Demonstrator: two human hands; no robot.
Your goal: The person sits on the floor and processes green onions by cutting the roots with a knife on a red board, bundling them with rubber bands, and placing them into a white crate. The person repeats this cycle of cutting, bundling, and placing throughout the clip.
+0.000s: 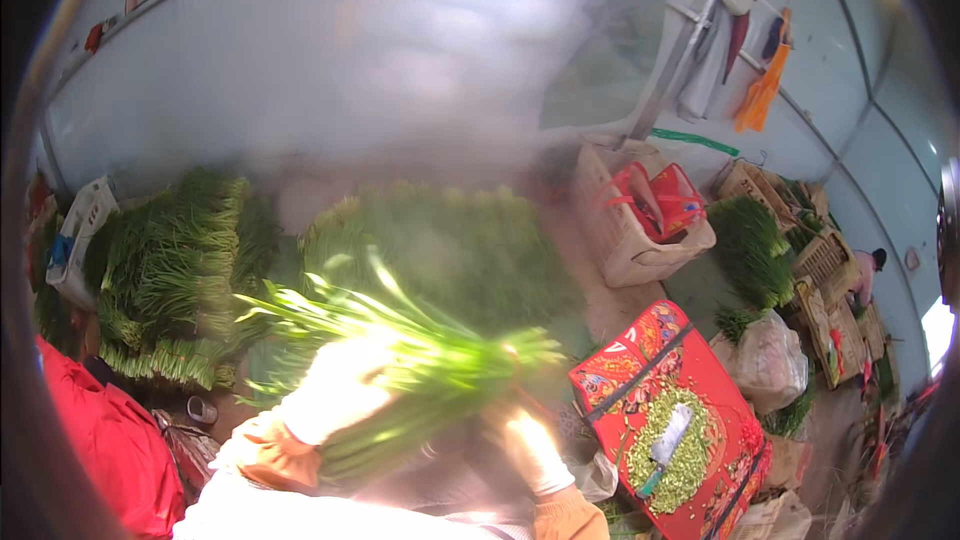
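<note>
A bunch of long green leafy stalks, like chives (450, 364), lies across both hands in front of my body. My left hand (345, 375), washed out by glare, holds the bunch around its leafy middle. Near the stem end, a thin red tie (516, 371) shows on the bunch; my right hand (521, 435) is just below it, blurred, its fingers partly hidden. To the right, a cleaver with a green handle (670, 441) rests on chopped green pieces (686, 472) on a red patterned bag or cushion (720, 390).
Stacked green bunches stand at the left (172, 270) and ahead (442, 240). A pale plastic crate (637, 240) holds a red bag. More crates (825, 262) and a person (866, 277) are at the far right. Red clothing (112, 435) is close at left.
</note>
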